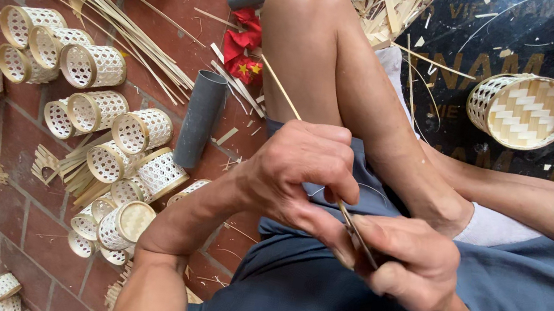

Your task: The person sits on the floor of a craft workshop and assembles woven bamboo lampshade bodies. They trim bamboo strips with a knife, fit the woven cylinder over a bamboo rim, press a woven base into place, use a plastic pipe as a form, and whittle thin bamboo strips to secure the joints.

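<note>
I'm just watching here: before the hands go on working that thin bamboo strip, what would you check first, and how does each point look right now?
1. Left hand grips the bamboo strip: ok, fingers closed round it.
2. Right hand pinches the strip's lower end: ok.
3. Whether a blade lies between the fingers: cannot tell, hidden.
4. Strip's free end clear of the knee: ok, it passes beside it.
5. Grey tube out of the way: ok, it lies on the brick floor, apart from the hands.
6. Finished small baskets within reach: cannot tell.

Basket-weaving workshop, woven baskets (93, 66), bamboo strips (115, 14)
</note>
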`<state>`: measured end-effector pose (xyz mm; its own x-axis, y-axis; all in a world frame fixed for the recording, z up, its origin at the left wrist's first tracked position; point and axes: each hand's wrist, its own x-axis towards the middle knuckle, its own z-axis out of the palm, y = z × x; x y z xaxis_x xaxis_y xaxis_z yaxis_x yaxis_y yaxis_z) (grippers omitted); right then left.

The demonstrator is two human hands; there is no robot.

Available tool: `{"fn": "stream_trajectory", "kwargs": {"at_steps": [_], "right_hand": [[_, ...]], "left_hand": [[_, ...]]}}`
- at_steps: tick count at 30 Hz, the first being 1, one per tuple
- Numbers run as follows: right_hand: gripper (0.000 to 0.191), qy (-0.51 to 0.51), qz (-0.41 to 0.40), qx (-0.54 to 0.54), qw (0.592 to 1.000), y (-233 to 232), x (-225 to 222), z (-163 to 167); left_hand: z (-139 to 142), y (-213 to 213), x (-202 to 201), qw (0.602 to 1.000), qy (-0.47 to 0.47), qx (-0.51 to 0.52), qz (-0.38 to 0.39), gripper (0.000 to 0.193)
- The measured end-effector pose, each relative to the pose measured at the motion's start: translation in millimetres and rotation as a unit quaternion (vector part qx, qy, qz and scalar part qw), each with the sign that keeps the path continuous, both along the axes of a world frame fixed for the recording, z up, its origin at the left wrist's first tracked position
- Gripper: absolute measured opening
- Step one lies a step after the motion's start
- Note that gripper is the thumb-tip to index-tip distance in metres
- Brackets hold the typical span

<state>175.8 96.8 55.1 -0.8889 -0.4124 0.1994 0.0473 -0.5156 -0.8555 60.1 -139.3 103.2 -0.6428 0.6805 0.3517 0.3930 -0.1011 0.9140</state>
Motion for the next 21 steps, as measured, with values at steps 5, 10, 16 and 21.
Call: {"fn": "stream_trajectory", "kwargs": {"at_steps": [5, 10, 16, 21], "right_hand": [[0.046, -0.219, 0.12, -0.233, 0.94, -18.2, 0.5, -1.8], [0.043, -0.326, 0.088, -0.175, 0.925, -24.7, -12.8, 20.1], [0.04, -0.201, 0.038, -0.142, 0.969, 16.6, -76.2, 5.8], [0.054, -0.27, -0.041, 0.151, 0.95, -44.6, -98.7, -26.2]], "left_hand": [[4.4, 6.1, 12.7, 0.992, -0.042, 0.014, 0.117, 0.041], [17.3, 7.2, 20.6, 0.924, -0.229, 0.209, 0.224, 0.039], [34.0, -22.3, 26.5, 0.843, -0.21, 0.342, 0.357, 0.036], [52.9, -31.7, 53.3, 0.844, -0.074, 0.436, 0.304, 0.033]]}}
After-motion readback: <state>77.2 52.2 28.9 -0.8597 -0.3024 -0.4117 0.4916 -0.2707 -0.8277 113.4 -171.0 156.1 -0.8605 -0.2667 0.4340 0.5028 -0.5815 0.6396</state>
